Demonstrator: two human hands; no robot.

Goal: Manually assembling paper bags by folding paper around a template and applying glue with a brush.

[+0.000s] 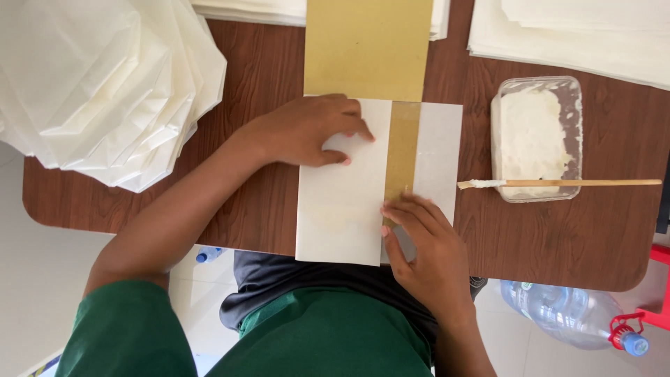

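Observation:
A white sheet of paper [342, 209] lies folded over a long tan cardboard strip [368, 49] on the brown wooden table [265, 77]. My left hand [307, 129] presses flat on the upper left of the folded flap, fingers spread toward its edge. My right hand [426, 251] rests at the lower edge, fingertips on the fold where the white flap meets the exposed tan strip [403, 146]. The right flap of the paper [438, 153] lies flat beyond the strip.
A clear plastic tub of white paste [536, 136] stands to the right, with a wooden brush stick [579, 183] laid across it. Stacks of white folded paper [105, 84] fill the left, more sheets [579, 35] at the back right. A plastic bottle [565, 314] lies on the floor.

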